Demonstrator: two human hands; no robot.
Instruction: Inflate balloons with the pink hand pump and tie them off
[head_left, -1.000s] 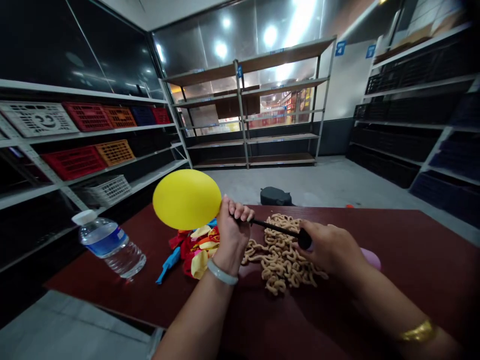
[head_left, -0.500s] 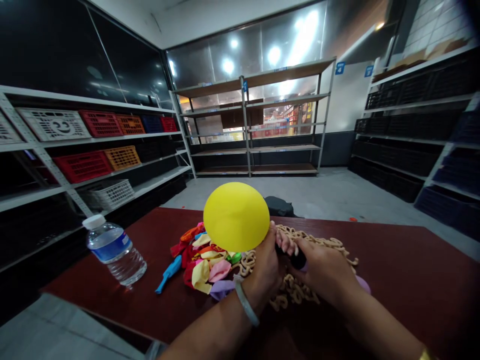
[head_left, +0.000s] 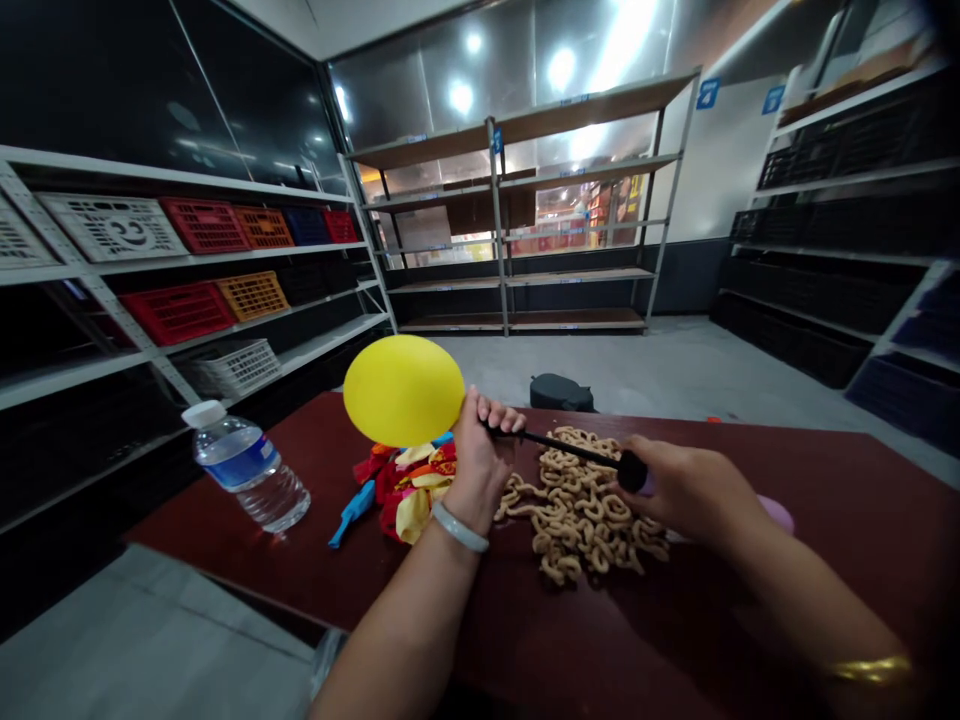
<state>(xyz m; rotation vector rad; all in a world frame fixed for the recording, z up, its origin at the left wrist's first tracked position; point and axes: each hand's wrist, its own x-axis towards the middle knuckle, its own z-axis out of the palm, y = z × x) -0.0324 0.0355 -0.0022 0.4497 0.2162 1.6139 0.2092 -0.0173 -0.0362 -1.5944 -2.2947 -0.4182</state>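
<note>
My left hand (head_left: pixel 480 455) is closed around the front end of a black hand pump (head_left: pixel 570 455), where the neck of a round, inflated yellow balloon (head_left: pixel 403 390) sits. My right hand (head_left: pixel 686 490) grips the pump's handle end, pulled away from the left hand so the thin black rod shows between them. Both hands hover over a dark red table (head_left: pixel 825 500). A tangle of tan cord (head_left: pixel 585 510) lies under the pump. A heap of limp coloured balloons (head_left: pixel 405 485) lies below the yellow balloon.
A lying water bottle (head_left: pixel 247 475) and a blue balloon (head_left: pixel 352 510) rest on the table's left part. A pink object (head_left: pixel 776 512) peeks out behind my right hand. A dark bag (head_left: pixel 561 392) lies on the floor beyond. Shelving with plastic crates (head_left: pixel 180 310) lines the room.
Half a second ago my hands were together with the pump pushed in; now my right hand has drawn back, exposing the rod. The balloon has shifted left with my left hand.
</note>
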